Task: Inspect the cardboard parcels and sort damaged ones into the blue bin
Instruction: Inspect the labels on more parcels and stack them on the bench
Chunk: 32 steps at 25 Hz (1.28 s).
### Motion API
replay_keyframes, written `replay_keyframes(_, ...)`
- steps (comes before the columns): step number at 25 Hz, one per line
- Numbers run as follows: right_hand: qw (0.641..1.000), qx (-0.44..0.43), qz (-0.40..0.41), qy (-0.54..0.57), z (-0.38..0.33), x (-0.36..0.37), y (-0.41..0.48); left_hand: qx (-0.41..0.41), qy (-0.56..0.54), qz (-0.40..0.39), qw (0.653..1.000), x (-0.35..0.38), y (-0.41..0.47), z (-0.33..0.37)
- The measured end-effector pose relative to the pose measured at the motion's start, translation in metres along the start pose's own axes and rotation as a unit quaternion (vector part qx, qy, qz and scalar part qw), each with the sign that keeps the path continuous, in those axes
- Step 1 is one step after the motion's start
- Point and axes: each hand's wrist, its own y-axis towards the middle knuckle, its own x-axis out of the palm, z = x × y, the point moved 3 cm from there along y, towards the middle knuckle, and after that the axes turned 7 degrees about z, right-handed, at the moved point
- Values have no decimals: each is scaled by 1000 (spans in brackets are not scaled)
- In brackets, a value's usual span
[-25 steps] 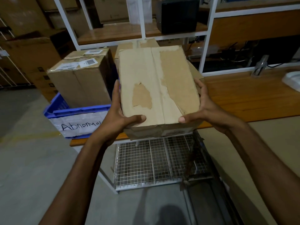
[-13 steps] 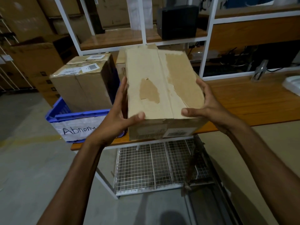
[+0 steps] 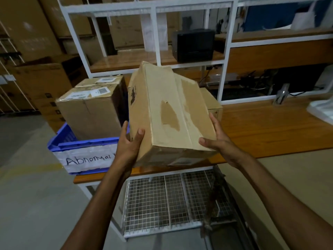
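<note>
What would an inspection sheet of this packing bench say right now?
Surface: wooden bench, brown top.
Job's things: held parcel, tilted, outer paper peeled in patches; blue bin labelled "Abnormal", holding labelled parcels.
Clutter: black box higher up; white object at right edge, unclear; small carton behind held parcel.
Hands: left hand and right hand grip the held parcel's sides, thumbs on top.
Cables: dark cables behind the bench.
Surroundings: white rack frame; wire mesh shelf below; stacked cartons at left.

Black device [image 3: 193, 45] on wooden shelf [image 3: 126, 61]; wire mesh rack [image 3: 169, 201] under wooden bench [image 3: 270, 127].
</note>
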Motion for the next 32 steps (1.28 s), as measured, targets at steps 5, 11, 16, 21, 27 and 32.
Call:
replay_keyframes(5, 987, 44, 57, -146, -4, 18, 24, 82, 34, 0, 996, 10, -10, 6)
replay_keyframes(11, 997, -22, 54, 55, -38, 50, 31, 175, 86, -13, 981, 40, -18, 14)
replay_keyframes(16, 995, -20, 94, -17, -28, 36, 30, 147, -8, -37, 988, 46, -11, 15)
replay_keyframes(21, 994, -4, 97, -57, -29, 42, 27, 127, -43, -18, 991, 47, -3, 20)
replay_keyframes(27, 963, -75, 230, -121, -73, 46, 34, 203, -18, 13, 979, 47, 0, 59)
replay_keyframes(32, 960, -99, 152, -215, -85, 49, 49, 234, 8, 28, 972, 48, 14, 67)
